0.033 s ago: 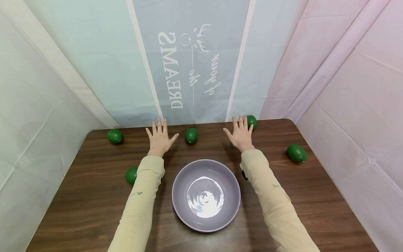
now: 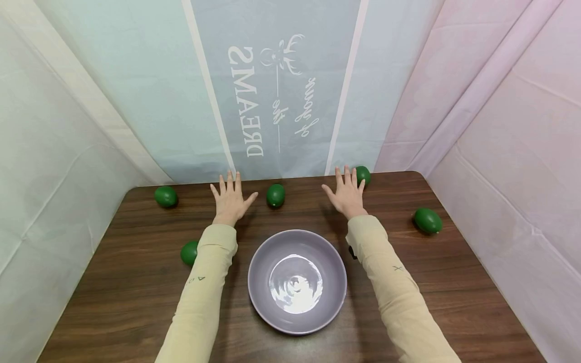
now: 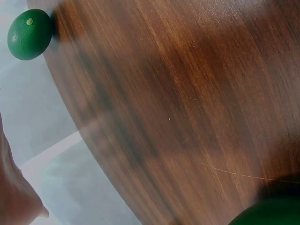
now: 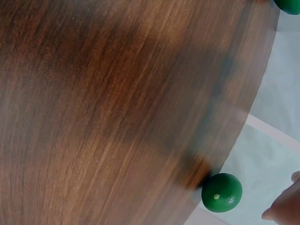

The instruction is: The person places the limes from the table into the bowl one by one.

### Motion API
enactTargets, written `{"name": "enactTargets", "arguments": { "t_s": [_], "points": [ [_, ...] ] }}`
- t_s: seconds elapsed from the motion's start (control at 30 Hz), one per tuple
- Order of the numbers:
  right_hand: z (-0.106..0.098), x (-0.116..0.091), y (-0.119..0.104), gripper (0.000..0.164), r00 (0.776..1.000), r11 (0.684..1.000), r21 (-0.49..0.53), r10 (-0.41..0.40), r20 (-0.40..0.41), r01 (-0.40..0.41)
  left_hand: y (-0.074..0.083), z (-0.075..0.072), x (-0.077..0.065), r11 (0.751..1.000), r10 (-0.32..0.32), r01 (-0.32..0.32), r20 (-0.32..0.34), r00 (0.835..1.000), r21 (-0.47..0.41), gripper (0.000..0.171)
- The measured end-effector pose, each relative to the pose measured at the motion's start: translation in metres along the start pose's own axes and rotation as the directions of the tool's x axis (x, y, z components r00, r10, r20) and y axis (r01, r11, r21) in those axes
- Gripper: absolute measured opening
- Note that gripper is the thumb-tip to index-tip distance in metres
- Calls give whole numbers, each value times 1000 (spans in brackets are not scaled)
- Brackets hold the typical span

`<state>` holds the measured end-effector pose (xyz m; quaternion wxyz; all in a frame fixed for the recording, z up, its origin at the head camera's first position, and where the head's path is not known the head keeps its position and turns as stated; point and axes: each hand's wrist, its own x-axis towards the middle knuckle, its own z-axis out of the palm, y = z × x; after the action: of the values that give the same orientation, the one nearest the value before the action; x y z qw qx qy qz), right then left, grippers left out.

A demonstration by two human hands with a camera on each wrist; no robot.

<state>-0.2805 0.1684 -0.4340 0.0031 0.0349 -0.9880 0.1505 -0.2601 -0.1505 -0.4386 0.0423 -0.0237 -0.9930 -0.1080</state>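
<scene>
In the head view my left hand [image 2: 229,203] is spread with straight fingers above the far part of the table, holding nothing. To its right sits a green lime [image 2: 275,195]. My right hand [image 2: 348,196], also spread and holding nothing, partly covers another lime [image 2: 362,175] at the back edge; whether they touch I cannot tell. Between the forearms stands a round purple-grey dish [image 2: 297,322] with a shiny inside. Part of the left hand [image 3: 16,192] shows in the left wrist view, and right fingertips [image 4: 286,206] show in the right wrist view beside a lime [image 4: 221,192].
More limes lie at the back left [image 2: 166,196] and far right [image 2: 427,221]. Another lime [image 2: 188,253] is partly hidden by the left sleeve [image 2: 199,287]. The dark wooden table [image 2: 127,282] is bordered by pale cloth walls [image 2: 522,166] at the back and sides.
</scene>
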Motion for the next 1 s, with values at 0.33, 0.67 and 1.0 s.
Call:
{"name": "enactTargets", "arguments": {
  "t_s": [0.33, 0.67, 1.0],
  "points": [
    [-4, -3, 1, 77, 1000, 1000, 16, -10, 14, 10, 0, -3, 0, 1000, 1, -1, 15, 1000, -26, 82],
    [-12, -6, 6, 79, 998, 998, 9, -56, 22, 56, -4, -8, -1, 997, 61, -59, 35, 998, -52, 84],
    [-22, -10, 11, 76, 991, 991, -10, -133, 31, 133, -1, -17, -2, 992, 120, -117, 87, 989, -38, 79]
  ]
}}
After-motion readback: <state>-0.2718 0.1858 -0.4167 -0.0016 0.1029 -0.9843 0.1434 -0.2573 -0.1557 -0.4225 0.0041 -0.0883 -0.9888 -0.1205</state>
